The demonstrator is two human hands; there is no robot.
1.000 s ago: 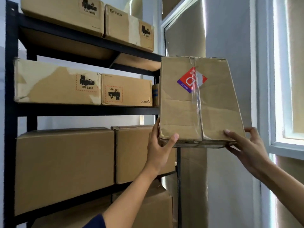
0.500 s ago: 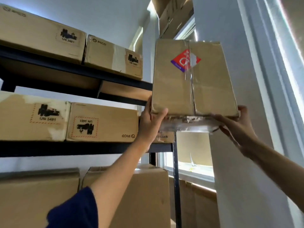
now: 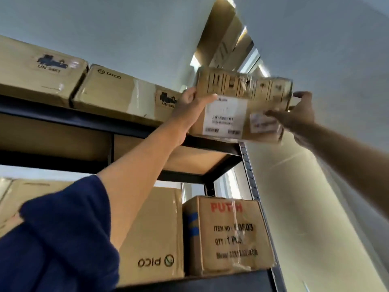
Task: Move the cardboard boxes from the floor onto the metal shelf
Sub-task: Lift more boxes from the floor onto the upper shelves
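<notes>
At two o'clock on the top metal shelf (image 3: 210, 142), a cardboard box (image 3: 242, 110) rests half on, left grip (image 3: 189, 104) and right grip (image 3: 299, 114) clasping its ends to slide it in.

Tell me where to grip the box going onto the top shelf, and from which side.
Probably best by its two short ends, one hand from each side, as now: left hand on the left end, right hand on the right. The box is wide and flat, and its far edge seems to rest on the top shelf.
</notes>
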